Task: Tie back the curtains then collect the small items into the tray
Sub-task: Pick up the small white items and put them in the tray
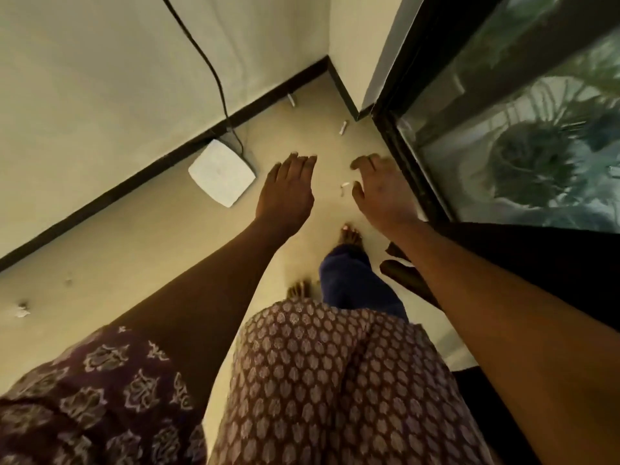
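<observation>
- Head view: person stands in a room corner, looking down; both arms reach forward over the pale floor (161,236).
- Left hand (285,193): fingers straight and together, palm down, holding nothing.
- Right hand (382,189): fingers loosely curled and spread, thumb apart, holding nothing; it hovers just beside a small white piece (345,185) on the floor, likely poised to pick it up.
- Two more small white pieces lie farther off: one (343,127) near the wall corner, one (292,99) against the dark skirting.
- A crumpled scrap (22,311) sits far left on the floor.
- White flat box (221,172) with a black cable (214,75) rests by the wall.
- Glass door (523,129) at right; dark cloth (536,263) beneath it, possibly curtain, cannot tell if tied.
- No tray in view; likely needed nearby before collecting.
</observation>
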